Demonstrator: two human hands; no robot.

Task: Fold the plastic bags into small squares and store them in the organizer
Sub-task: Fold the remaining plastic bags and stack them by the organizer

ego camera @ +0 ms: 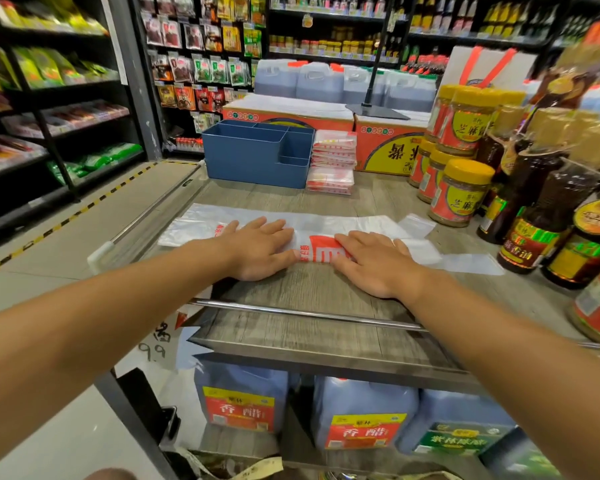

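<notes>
Translucent white plastic bag with red print (361,225), flat on grey wood-grain worktop (309,289); left hand (257,249), right hand (374,261) pressing it, fingers straight; blue plastic organizer (253,157) beyond hands

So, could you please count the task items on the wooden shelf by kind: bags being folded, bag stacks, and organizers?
Plastic bag laid flat under both hands: 1
Stack of bags: 1
Blue organizer: 1
Total: 3

Both arms stretched forward, left hand (262,249) and right hand (374,263) palms down, fingers flat, side by side.
</notes>
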